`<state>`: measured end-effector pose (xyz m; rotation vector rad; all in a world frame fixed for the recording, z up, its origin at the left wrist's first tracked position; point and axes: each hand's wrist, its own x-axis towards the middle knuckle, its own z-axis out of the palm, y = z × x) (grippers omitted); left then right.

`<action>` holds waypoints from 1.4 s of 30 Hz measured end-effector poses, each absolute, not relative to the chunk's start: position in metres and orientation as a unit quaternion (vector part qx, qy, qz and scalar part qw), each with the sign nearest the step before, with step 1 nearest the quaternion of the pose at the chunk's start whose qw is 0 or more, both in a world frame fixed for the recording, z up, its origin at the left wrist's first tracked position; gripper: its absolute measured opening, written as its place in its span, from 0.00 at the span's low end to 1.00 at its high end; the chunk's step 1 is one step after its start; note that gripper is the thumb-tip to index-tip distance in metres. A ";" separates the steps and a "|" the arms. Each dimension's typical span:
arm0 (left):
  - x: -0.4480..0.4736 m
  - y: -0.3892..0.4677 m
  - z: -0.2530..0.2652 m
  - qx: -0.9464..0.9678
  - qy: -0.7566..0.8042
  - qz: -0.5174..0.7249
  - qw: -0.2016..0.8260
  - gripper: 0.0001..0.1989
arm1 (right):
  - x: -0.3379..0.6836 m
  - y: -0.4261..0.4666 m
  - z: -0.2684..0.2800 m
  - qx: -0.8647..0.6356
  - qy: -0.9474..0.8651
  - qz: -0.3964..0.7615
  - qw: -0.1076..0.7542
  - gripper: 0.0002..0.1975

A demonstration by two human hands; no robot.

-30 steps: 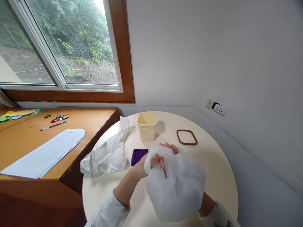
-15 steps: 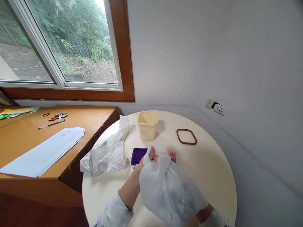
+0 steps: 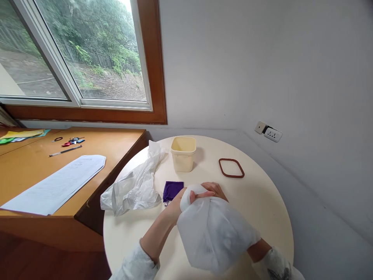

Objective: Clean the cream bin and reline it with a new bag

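Note:
A filled white plastic bag (image 3: 215,233) is held up over the near half of the round table, something darker showing faintly through its side. My left hand (image 3: 182,198) closes on the gathered top of the bag, with a loop of plastic over part of it. Against the far side of that neck my right hand (image 3: 217,189) also grips, its fingers bent; the bag covers the wrist and much of the forearm. Just beyond my left wrist lies a small purple drawstring pouch (image 3: 173,191). What the bag contains cannot be made out.
On the round table (image 3: 262,210) stand a cream square bin (image 3: 183,159), a brown rounded-square ring (image 3: 223,168) and a crumpled white plastic bag (image 3: 136,190). The wooden desk (image 3: 116,140) at left carries papers (image 3: 58,186), a pen (image 3: 65,151) and keys (image 3: 74,141).
The bag's upright twisted top has been folded down between my hands. My right hand has come further into view behind the neck. The camera view has shifted slightly.

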<state>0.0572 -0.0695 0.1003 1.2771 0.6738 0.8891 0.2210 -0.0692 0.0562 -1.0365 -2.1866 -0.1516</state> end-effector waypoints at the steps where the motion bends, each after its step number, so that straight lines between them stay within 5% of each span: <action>1: 0.056 -0.070 0.099 0.554 0.298 0.386 0.674 0.31 | 0.225 -0.067 0.059 -0.404 -0.842 -0.057 0.355 0.12; 6: 0.054 -0.074 0.091 0.461 0.329 0.387 0.728 0.31 | 0.243 -0.051 0.065 -0.366 -0.849 -0.122 0.361 0.05; 23: 0.065 -0.070 0.092 0.493 0.384 0.391 0.676 0.19 | 0.254 -0.046 0.108 -0.324 -0.888 -0.166 0.279 0.14; 37: 0.073 -0.067 0.078 0.605 0.391 0.406 0.563 0.12 | 0.224 -0.052 0.115 -0.399 -0.852 -0.047 0.337 0.12; 42: 0.071 -0.067 0.080 0.633 0.411 0.382 0.533 0.10 | 0.240 -0.052 0.132 -0.465 -0.838 -0.004 0.284 0.21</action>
